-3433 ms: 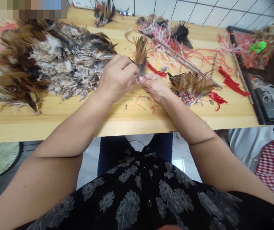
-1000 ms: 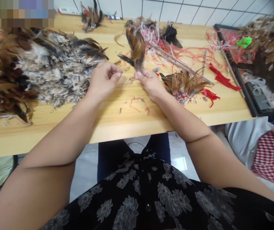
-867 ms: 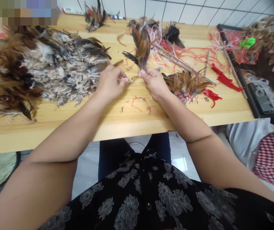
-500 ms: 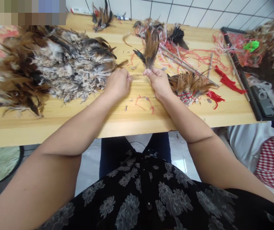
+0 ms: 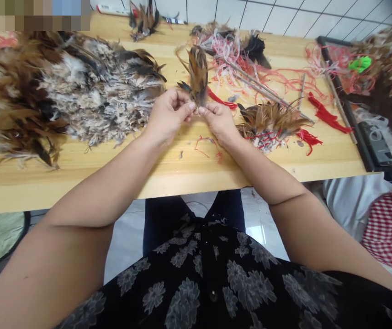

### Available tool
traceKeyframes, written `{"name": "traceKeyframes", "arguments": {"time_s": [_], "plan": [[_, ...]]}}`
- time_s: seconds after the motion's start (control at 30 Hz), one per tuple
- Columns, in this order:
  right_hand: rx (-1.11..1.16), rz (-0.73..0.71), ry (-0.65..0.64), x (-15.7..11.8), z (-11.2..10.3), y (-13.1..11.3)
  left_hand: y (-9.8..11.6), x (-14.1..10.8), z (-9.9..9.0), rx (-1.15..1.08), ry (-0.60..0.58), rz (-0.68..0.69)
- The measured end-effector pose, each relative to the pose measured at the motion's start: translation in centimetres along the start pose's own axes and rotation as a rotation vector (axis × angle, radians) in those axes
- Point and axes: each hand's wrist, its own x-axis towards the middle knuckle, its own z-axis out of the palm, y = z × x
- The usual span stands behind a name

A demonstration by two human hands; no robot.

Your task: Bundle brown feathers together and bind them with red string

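While a pale wooden counter [image 5: 322, 161] carries a large grey-white and brown feather pile [image 5: 100, 98], the left hand [image 5: 171, 111] just right of that pile and the right hand [image 5: 219, 121] farther right both pinch the base of a slender brown-and-black feather bundle [image 5: 198, 75] between them.

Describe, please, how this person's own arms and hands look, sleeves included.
The left hand and the right hand are ungloved, without visible rings or bracelets. No sleeve reaches the forearms. The button-front shirt is black with grey flower prints.
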Motion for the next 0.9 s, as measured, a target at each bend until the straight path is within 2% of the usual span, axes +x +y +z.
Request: {"name": "traceKeyframes", "arguments": {"time_s": [0.13,0.27,0.57,0.77,0.9], "plan": [[0.096,0.019,-0.018,-0.1,0.3,-0.4,0.5,-0.2,0.5,0.069,0.065,0.064],[0.122,-0.008,-0.057,0.1,0.4,-0.1,1.2,-0.4,0.5,0.105,0.063,0.086],[-0.079,-0.138,-0.105,0.1,-0.7,0.6,2.6,-1.2,1.5,0.003,-0.004,-0.131],[-0.161,-0.183,-0.189,-0.4,-1.1,0.5,3.8,-1.4,1.4,-0.011,-0.042,-0.130],[-0.228,-0.202,-0.195,-0.3,-1.0,0.8,3.6,-1.4,1.3,-0.090,-0.063,-0.133]]}}
